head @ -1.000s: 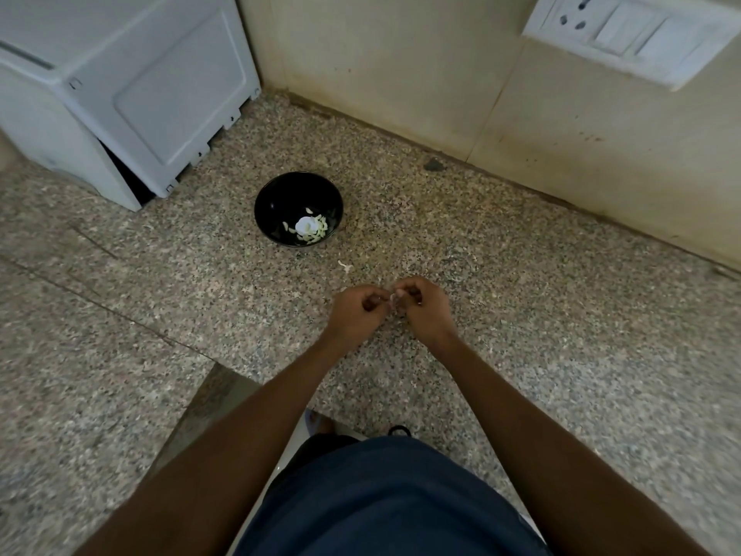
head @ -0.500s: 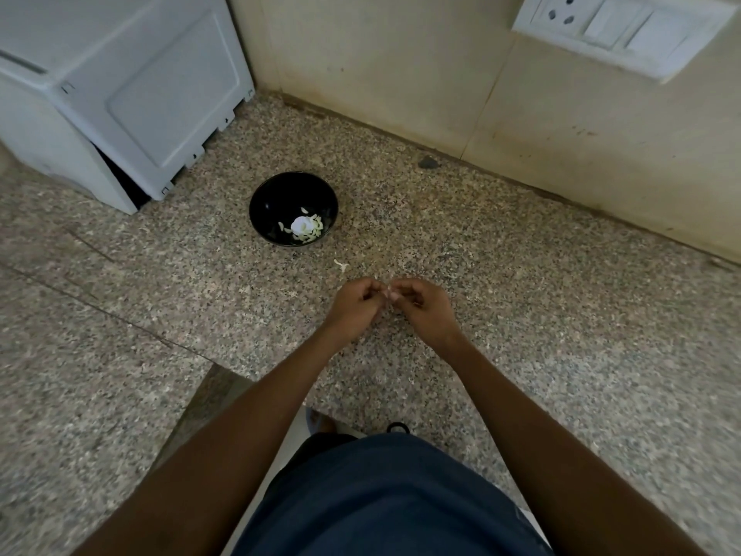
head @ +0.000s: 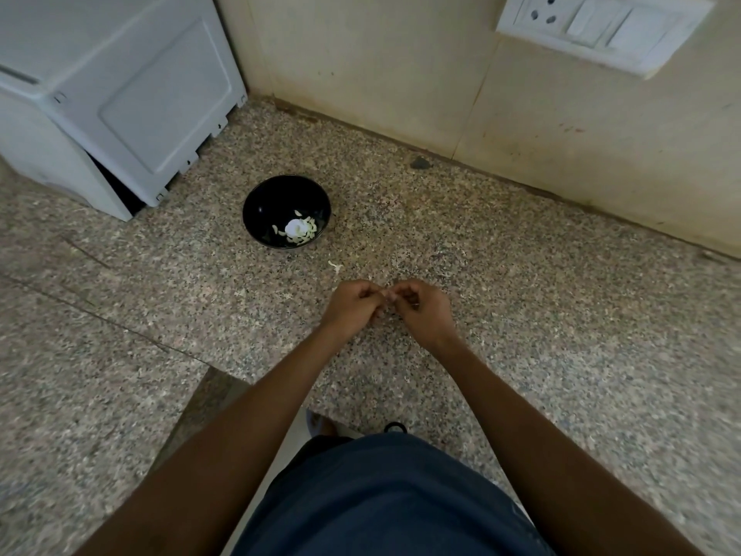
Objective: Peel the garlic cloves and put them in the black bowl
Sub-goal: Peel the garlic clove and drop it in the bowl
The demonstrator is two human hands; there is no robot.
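A black bowl (head: 262,202) stands on the speckled stone counter, with several pale peeled garlic cloves (head: 300,230) lying in its bottom. Nearer to me, to the bowl's right, my left hand (head: 355,305) and my right hand (head: 421,309) meet fingertip to fingertip above the counter. Both have curled fingers and pinch a small garlic clove (head: 388,295) between them; only a pale sliver of it shows. A scrap of garlic skin (head: 335,266) lies on the counter between the bowl and my hands.
A white appliance (head: 120,86) stands at the back left, close to the bowl. A beige wall runs along the back with a switch and socket plate (head: 601,26) at the upper right. The counter edge (head: 200,391) drops off near my body.
My hands stay together on the clove with only small finger movements. The view has shifted slightly.
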